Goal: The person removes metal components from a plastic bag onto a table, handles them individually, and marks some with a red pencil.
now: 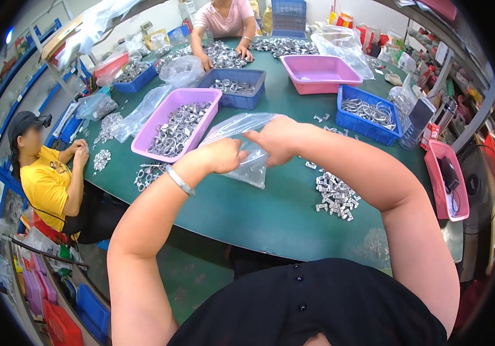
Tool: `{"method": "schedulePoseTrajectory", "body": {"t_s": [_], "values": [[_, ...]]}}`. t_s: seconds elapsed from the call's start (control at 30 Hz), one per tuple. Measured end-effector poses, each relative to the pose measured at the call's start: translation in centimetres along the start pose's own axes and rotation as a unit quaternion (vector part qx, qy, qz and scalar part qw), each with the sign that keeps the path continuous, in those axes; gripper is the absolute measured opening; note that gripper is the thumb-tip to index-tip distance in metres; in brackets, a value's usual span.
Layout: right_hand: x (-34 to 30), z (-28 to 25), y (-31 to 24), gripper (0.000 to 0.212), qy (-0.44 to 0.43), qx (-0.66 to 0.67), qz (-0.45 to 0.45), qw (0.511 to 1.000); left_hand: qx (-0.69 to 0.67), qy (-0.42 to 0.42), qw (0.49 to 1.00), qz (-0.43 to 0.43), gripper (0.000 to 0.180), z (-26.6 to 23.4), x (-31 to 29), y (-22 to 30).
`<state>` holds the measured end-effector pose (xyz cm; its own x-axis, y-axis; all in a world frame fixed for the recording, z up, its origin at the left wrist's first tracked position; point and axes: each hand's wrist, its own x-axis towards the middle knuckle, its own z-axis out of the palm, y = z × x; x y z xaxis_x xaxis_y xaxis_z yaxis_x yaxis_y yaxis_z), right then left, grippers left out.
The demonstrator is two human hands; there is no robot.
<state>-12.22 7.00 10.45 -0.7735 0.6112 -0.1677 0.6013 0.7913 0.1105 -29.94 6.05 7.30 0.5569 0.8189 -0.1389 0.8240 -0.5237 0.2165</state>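
A clear plastic bag [252, 172] hangs over the green table, stretched between my two hands. My left hand [224, 155] is closed on its near left side, the wrist wearing a pale bangle. My right hand [276, 140] grips the bag farther to the right, fingers curled and partly hidden. Just beyond my left hand stands a light purple basket [139, 142], filled with metal ring clamps [179, 128]. Loose rings [146, 177] lie on the table beside it. Under my right forearm is a heap of small metal pieces [337, 196].
Beyond the bag sits a blue bin [239, 101] of metal rings, with a pink basin [320, 86] and another blue bin [371, 134] to the right. A pink basket [452, 196] stands at the right edge. One person [46, 173] works at left, another [224, 23] across the table.
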Motion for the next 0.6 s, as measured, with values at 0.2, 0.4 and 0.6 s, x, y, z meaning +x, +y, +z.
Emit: {"method": "schedulePoseTrajectory", "body": {"t_s": [0.2,0.4,0.6], "values": [[0.4,0.7,-0.9,0.037,-0.153,-0.023,-0.077,0.985,-0.018,0.073,0.994,0.076,0.036,1.8,-1.6,-1.2],[1.7,2.4,3.0,0.026,-0.089,0.552,-0.024,0.829,-0.038,0.275,0.919,0.279,0.02,3.9,-1.3,1.5],[3.8,5.6,1.1,0.046,-0.097,0.242,-0.207,0.943,0.01,0.377,0.858,0.35,0.02,4.4,-3.0,1.5]]}}
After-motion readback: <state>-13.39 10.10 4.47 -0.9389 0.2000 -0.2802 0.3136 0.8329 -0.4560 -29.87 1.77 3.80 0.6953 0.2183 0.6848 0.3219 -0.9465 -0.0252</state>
